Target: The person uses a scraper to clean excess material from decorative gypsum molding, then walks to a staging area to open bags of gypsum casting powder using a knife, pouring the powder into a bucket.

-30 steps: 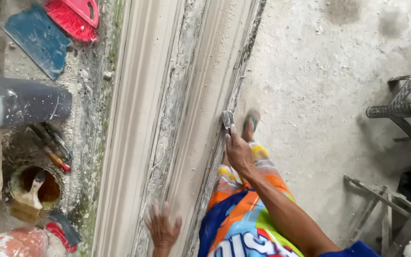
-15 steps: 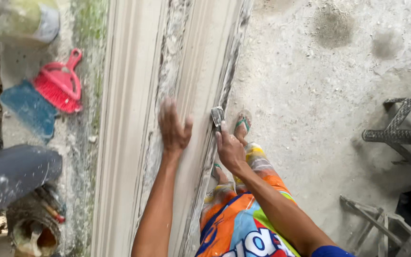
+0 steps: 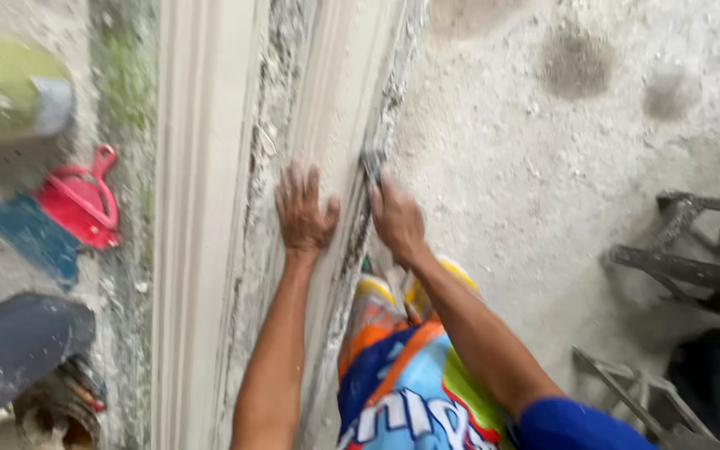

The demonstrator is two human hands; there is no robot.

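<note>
A long off-white moulded plaster strip [image 3: 202, 167] runs up the middle of the head view, its right side rough with crumbled plaster. My left hand [image 3: 302, 208] lies flat on the strip, fingers spread, holding nothing. My right hand [image 3: 395, 218] is closed around a small metal scraper [image 3: 372, 162], whose blade touches the strip's right edge. The picture is blurred by motion. My legs in bright patterned shorts [image 3: 402, 375] show below.
On the left lie a red brush on a blue dustpan [image 3: 60, 221], a grey pipe [image 3: 18, 337], a greenish container [image 3: 10, 92] and a can with tools [image 3: 64, 408]. Dusty concrete floor [image 3: 560, 150] spreads right, with dark metal frames [image 3: 693, 267].
My left hand rose from the bottom of the strip and now rests flat beside my right hand. The right hand with the scraper stays at the strip's right edge. The view shifted.
</note>
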